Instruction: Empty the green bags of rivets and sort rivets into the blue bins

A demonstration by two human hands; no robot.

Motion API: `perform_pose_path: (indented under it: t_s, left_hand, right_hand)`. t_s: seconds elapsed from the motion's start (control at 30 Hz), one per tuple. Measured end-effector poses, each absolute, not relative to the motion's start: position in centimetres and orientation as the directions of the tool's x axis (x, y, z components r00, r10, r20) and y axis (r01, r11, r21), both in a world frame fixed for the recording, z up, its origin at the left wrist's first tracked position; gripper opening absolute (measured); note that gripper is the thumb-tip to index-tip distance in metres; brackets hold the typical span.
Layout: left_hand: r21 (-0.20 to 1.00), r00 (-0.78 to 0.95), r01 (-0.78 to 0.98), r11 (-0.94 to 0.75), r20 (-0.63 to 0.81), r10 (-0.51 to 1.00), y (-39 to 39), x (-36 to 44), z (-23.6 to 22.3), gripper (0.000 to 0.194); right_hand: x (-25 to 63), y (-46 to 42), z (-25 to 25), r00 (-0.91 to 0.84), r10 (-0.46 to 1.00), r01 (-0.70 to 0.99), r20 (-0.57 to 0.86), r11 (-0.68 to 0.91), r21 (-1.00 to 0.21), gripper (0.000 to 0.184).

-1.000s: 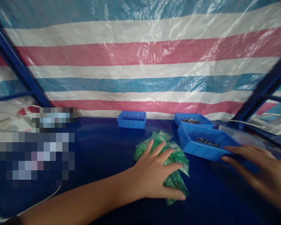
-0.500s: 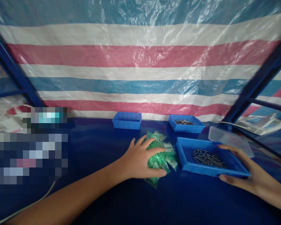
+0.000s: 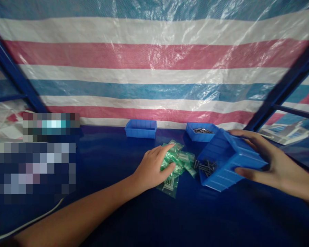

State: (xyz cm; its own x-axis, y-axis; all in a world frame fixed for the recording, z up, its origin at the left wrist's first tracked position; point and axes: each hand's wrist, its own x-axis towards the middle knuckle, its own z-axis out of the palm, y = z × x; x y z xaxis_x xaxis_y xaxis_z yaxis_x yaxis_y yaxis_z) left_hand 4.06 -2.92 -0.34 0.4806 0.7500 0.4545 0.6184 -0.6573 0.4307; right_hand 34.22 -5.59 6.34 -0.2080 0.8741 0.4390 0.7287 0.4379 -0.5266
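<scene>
My left hand [image 3: 154,166] lies on a heap of small green plastic bags [image 3: 179,163] in the middle of the dark blue table, fingers curled over the bags. My right hand [image 3: 269,161] grips a blue plastic bin [image 3: 228,164] by its far side and holds it tipped over to the left. Small dark metal pins [image 3: 206,167] slide out of the bin's low edge onto the table beside the bags.
Two more blue bins stand at the back by the striped tarp wall: one [image 3: 140,128] looks bare inside, the other [image 3: 201,132] holds metal pins. A white cable [image 3: 38,219] runs along the left. Blue frame bars [image 3: 280,92] rise on both sides.
My right hand has tipped the blue bin from flat to steeply tilted leftward, and the pins slid to its low edge. My left hand stayed on the green bags.
</scene>
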Motion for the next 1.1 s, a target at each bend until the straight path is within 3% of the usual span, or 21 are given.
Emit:
perform_pose_path:
  t_s: [0.23,0.43,0.6,0.67,0.87,1.1]
  left_hand:
    - [0.388,0.485,0.664,-0.64,0.428,0.763,-3.0,4.1,-0.3,0.035]
    - [0.303,0.536,0.706,-0.64,0.362,0.762,-3.4,4.2,0.1,0.064]
    - [0.155,0.628,0.639,-0.754,0.461,0.627,-3.4,4.9,-0.1,0.083]
    - [0.099,0.688,0.562,-0.821,0.496,0.531,-3.1,5.2,-0.3,0.078]
    - [0.054,0.842,0.356,-0.933,0.415,0.345,-2.0,5.4,0.0,0.029]
    - [0.016,0.818,0.41,-0.912,0.435,0.375,-2.3,5.5,0.0,0.025]
  right_hand:
    - [29.9,-3.9,7.5,-0.263,0.866,0.659,0.425,0.483,-0.576,0.061]
    - [26.5,-2.7,9.4,-0.403,0.786,0.637,0.469,0.609,-0.472,0.062]
    - [24.4,-1.5,9.3,-0.498,0.708,0.652,0.501,0.687,-0.322,0.062]
    - [23.8,-1.2,9.0,-0.522,0.682,0.636,0.512,0.711,-0.299,0.061]
    - [22.1,-1.2,8.0,-0.628,0.62,0.564,0.471,0.779,-0.273,0.062]
    - [23.0,-0.9,8.0,-0.683,0.602,0.574,0.414,0.792,-0.205,0.06]
